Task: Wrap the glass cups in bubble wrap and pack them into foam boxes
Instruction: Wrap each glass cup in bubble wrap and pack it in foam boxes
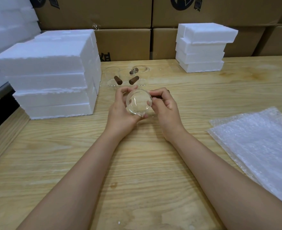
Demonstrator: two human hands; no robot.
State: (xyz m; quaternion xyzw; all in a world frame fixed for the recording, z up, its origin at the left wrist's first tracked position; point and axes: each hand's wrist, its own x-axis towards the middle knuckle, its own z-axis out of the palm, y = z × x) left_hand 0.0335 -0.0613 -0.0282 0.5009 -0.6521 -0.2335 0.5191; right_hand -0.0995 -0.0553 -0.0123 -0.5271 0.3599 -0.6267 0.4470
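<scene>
A tall stack of white foam boxes point(50, 80) stands at the left of the pale wooden table point(137, 163). Both forearms reach forward and converge above the table's middle. The left hand point(120, 110) cradles a clear round glass cup point(139, 102) from the side and beneath, fingers curled round its wall. The cup is held off the table, mouth tipped toward the camera. The right hand point(165, 107) grips its dark handle with bent fingers. Behind them stand three more clear handled cups point(125, 77). To the right lie translucent bubble wrap sheets point(259, 146).
</scene>
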